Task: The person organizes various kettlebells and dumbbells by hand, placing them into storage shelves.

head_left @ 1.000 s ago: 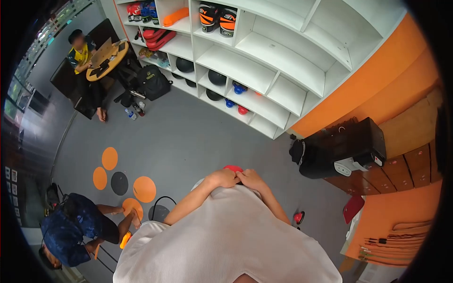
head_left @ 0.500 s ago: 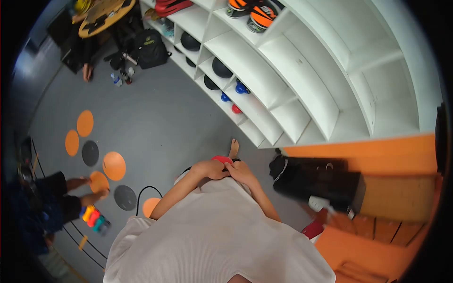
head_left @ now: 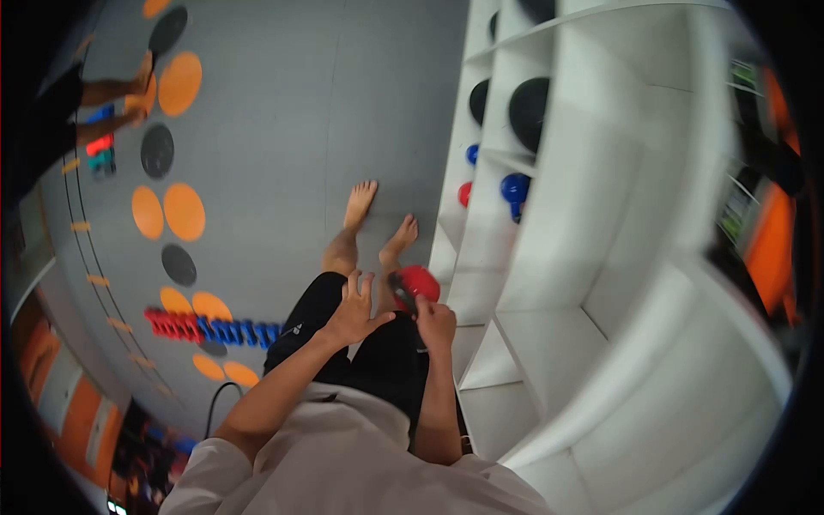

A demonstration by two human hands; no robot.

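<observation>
A row of red and blue dumbbells (head_left: 210, 329) lies on the grey floor (head_left: 283, 129) at left. The left hand (head_left: 352, 309), fingers spread, touches a red-and-black object (head_left: 415, 285) pinched by the right hand (head_left: 435, 324). Just right stands the white shelf unit (head_left: 584, 257) holding dark balls (head_left: 528, 110).

The lower part of the red object (head_left: 419, 283) is covered by the right hand (head_left: 435, 324), so its full shape cannot be told, and the grip on it cannot be made out. The dark part beside it is too small to identify. The white shelf unit (head_left: 601, 257) is smeared by blur at the right, where the orange and dark items (head_left: 768, 197) are unreadable. Another person (head_left: 51, 112) is cut off at the upper left edge.
</observation>
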